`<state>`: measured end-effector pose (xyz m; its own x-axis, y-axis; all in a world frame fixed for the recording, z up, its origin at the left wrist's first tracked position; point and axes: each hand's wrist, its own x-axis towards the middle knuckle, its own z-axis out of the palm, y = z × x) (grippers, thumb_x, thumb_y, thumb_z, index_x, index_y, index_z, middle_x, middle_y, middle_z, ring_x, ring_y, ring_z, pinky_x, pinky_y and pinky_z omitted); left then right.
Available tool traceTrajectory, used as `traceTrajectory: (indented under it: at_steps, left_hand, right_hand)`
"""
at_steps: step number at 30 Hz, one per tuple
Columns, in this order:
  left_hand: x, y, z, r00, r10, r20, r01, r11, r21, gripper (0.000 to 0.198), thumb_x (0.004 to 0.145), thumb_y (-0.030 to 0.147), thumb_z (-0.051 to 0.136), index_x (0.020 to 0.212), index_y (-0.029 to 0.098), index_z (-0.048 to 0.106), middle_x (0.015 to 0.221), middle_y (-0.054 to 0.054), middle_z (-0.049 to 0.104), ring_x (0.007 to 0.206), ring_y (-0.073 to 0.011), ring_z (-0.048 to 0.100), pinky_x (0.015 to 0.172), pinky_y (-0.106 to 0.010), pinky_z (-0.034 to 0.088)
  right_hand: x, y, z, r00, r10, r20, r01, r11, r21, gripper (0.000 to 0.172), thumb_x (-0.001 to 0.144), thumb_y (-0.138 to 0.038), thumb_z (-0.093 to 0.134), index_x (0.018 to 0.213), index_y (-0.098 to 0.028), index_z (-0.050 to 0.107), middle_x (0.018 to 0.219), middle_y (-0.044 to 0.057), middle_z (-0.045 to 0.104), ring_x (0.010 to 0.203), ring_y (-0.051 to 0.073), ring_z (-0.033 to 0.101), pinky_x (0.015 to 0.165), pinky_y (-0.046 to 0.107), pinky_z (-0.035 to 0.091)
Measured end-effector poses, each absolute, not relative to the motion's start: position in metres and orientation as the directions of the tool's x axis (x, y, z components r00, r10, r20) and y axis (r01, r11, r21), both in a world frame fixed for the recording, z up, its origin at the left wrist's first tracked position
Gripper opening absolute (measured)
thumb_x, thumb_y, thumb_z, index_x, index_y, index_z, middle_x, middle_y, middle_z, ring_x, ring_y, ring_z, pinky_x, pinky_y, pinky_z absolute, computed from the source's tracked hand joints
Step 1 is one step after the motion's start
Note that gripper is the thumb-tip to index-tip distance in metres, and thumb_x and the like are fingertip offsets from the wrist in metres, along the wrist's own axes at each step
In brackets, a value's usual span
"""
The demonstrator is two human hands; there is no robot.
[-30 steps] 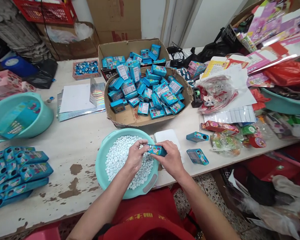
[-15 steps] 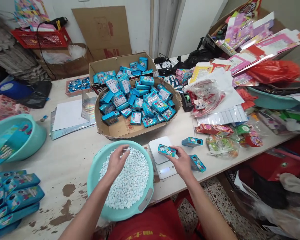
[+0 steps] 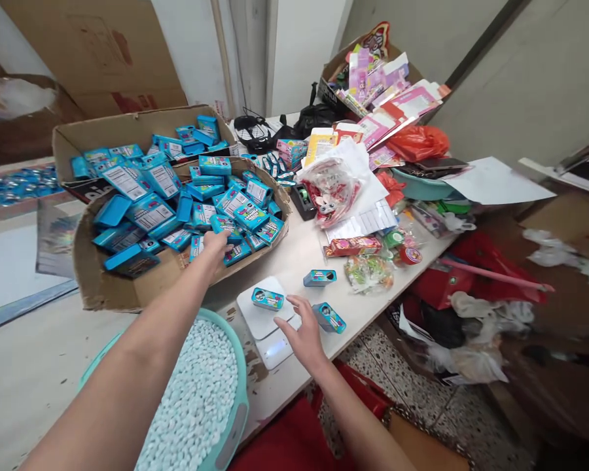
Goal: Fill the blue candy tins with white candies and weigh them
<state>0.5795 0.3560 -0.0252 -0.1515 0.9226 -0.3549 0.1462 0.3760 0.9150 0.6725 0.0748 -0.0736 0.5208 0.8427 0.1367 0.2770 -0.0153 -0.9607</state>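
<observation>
My left hand [image 3: 216, 243] reaches into the front cardboard tray [image 3: 142, 288], its fingers closed at a small blue candy box [image 3: 227, 227] among many like it. Part of those fingers is hidden behind the hand. Fingers apart and holding nothing, my right hand [image 3: 300, 330] hovers just right of a blue candy box [image 3: 267, 298] that rests on a white kitchen scale [image 3: 255, 320]. Two more blue boxes, one behind [image 3: 320, 278] and one nearer [image 3: 330, 317], stand to the scale's right. Below my left forearm is a turquoise basin [image 3: 238, 399] of small white candies [image 3: 196, 392].
A second cardboard box [image 3: 137, 127] of blue boxes stands behind the tray. Wrapped sweets [image 3: 368, 273], a red-pink packet [image 3: 353, 246] and papers lie to the right. Flattened colourful cartons [image 3: 397, 108] pile up at the back right. Bags [image 3: 476, 327] sit beyond the table edge.
The view has swung right. My left hand has gone from above the candies to the cardboard tray. My right hand has let go of the blue box, which now rests on the scale.
</observation>
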Motion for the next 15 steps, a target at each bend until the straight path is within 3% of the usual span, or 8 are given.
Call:
traceTrajectory:
  at_steps: [4, 8, 11, 13, 15]
  left_hand:
    - [0.547, 0.340, -0.004, -0.163, 0.909, -0.383, 0.171, 0.408, 0.897, 0.021, 0.069, 0.011, 0.069, 0.085, 0.010, 0.055, 0.079, -0.006, 0.062, 0.060, -0.0142, 0.062, 0.059, -0.029, 0.054]
    - [0.498, 0.275, 0.032, -0.004, 0.978, -0.207, 0.156, 0.205, 0.966, 0.033, 0.069, 0.022, 0.071, 0.098, 0.015, 0.058, 0.089, -0.006, 0.066, 0.066, -0.0166, 0.064, 0.061, -0.031, 0.055]
    - [0.472, 0.190, 0.042, 0.156, 0.983, -0.093, 0.236, 0.054, 0.970, 0.041, 0.066, 0.031, 0.073, 0.103, 0.018, 0.061, 0.097, -0.007, 0.067, 0.082, -0.0227, 0.065, 0.071, -0.036, 0.055]
    - [0.464, 0.128, 0.034, 0.188, 0.982, -0.010, 0.407, -0.069, 0.911, 0.040, 0.065, 0.028, 0.074, 0.103, 0.021, 0.064, 0.098, -0.006, 0.068, 0.089, -0.0249, 0.064, 0.085, -0.040, 0.052]
    - [0.459, 0.075, 0.019, 0.339, 0.938, 0.078, 0.448, -0.234, 0.863, 0.038, 0.068, 0.025, 0.072, 0.105, 0.025, 0.066, 0.105, -0.007, 0.068, 0.100, -0.0266, 0.062, 0.093, -0.039, 0.048]
  right_hand:
    - [0.671, 0.054, -0.067, 0.556, 0.827, 0.080, 0.180, -0.026, -0.983, 0.023, 0.079, -0.032, 0.065, 0.101, -0.022, 0.063, 0.099, 0.008, 0.065, 0.095, 0.023, 0.063, 0.085, 0.042, 0.054]
    - [0.658, 0.051, -0.048, 0.572, 0.820, -0.017, -0.014, -0.011, -1.000, 0.030, 0.078, -0.037, 0.068, 0.102, -0.021, 0.061, 0.103, 0.009, 0.066, 0.095, 0.023, 0.064, 0.090, 0.044, 0.052]
    - [0.637, 0.049, -0.026, 0.540, 0.840, -0.056, -0.155, 0.034, -0.987, 0.050, 0.075, -0.041, 0.070, 0.118, -0.023, 0.054, 0.122, 0.012, 0.060, 0.110, 0.025, 0.060, 0.094, 0.046, 0.050]
    - [0.619, 0.045, -0.013, 0.453, 0.889, -0.066, -0.264, 0.063, -0.963, 0.071, 0.071, -0.045, 0.073, 0.131, -0.024, 0.044, 0.136, 0.014, 0.050, 0.119, 0.028, 0.056, 0.095, 0.046, 0.050]
    - [0.601, 0.037, -0.005, 0.357, 0.927, -0.111, -0.375, 0.033, -0.927, 0.090, 0.065, -0.046, 0.077, 0.141, -0.026, 0.032, 0.141, 0.013, 0.046, 0.119, 0.029, 0.056, 0.096, 0.045, 0.050]
